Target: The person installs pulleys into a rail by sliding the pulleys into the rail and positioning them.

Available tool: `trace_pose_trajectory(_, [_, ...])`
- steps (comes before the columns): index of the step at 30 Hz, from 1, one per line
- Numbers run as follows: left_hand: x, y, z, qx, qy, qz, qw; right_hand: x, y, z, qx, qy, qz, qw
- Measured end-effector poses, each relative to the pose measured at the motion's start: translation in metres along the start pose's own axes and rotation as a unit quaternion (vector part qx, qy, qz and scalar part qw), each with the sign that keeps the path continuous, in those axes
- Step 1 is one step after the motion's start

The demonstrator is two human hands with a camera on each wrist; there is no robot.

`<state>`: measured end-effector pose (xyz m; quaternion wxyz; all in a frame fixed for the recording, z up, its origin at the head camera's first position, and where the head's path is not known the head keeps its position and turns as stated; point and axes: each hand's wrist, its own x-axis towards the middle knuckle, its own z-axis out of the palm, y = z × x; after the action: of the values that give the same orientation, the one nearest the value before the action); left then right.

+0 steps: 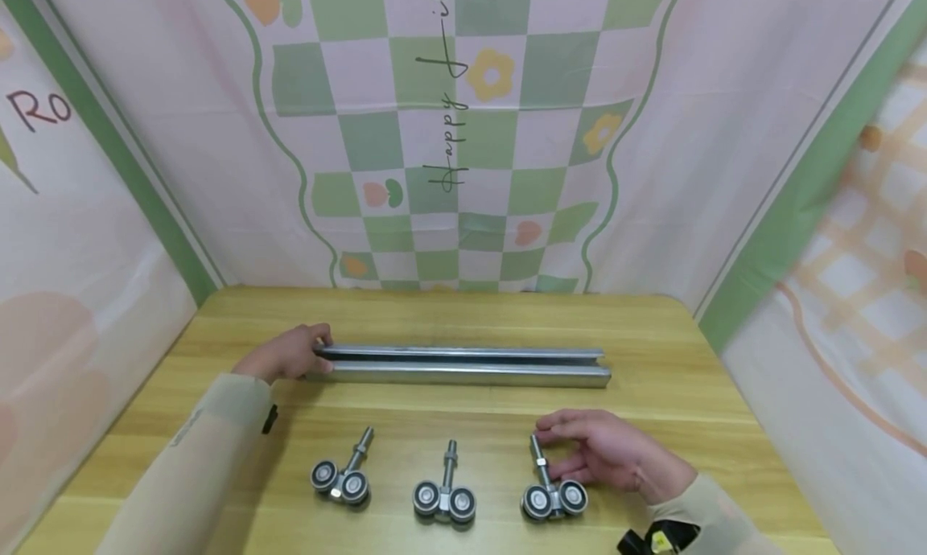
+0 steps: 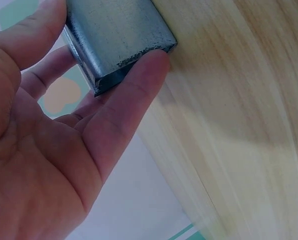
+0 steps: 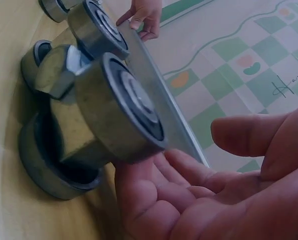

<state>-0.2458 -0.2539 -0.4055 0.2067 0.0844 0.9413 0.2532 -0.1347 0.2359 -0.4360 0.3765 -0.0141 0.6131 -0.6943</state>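
Observation:
A steel C-channel track (image 1: 463, 373) lies crosswise on the table, its slot facing up in the head view. At its left end my left hand (image 1: 290, 352) grips it, thumb at the near side and fingers round the end. In the left wrist view one fingertip (image 2: 156, 60) rests on the cut edge of the track (image 2: 119, 35). My right hand (image 1: 604, 452) is beside the right roller trolley (image 1: 554, 495), thumb apart from the fingers. Its fingers lie close behind the wheels in the right wrist view, while the trolley (image 3: 121, 107) stands on the table.
Two more roller trolleys, a middle one (image 1: 445, 499) and a left one (image 1: 340, 481), stand in a row on the wooden table (image 1: 405, 418), threaded bolts pointing away from me. A patterned cloth (image 1: 478, 137) hangs behind the table's far edge, with more cloth at both sides.

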Motion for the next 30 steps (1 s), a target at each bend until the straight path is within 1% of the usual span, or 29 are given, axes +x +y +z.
trace_pose_trajectory(6, [-0.003,0.002,0.000,0.003,0.000,0.002,1.0000,0.003,0.006,0.003,-0.002,-0.007,-0.005,1.000])
trace_pose_trajectory(13, [-0.003,0.002,-0.001,-0.001,0.000,0.000,1.0000,0.005,0.009,0.003,-0.005,-0.029,-0.002,1.000])
trace_pose_trajectory(21, [-0.002,0.002,-0.001,0.000,-0.001,-0.005,1.0000,0.005,0.010,0.003,-0.016,-0.022,-0.007,1.000])
trace_pose_trajectory(30, [-0.002,0.001,0.000,-0.011,-0.001,-0.006,0.9999,0.005,0.011,0.003,-0.027,-0.030,-0.017,0.999])
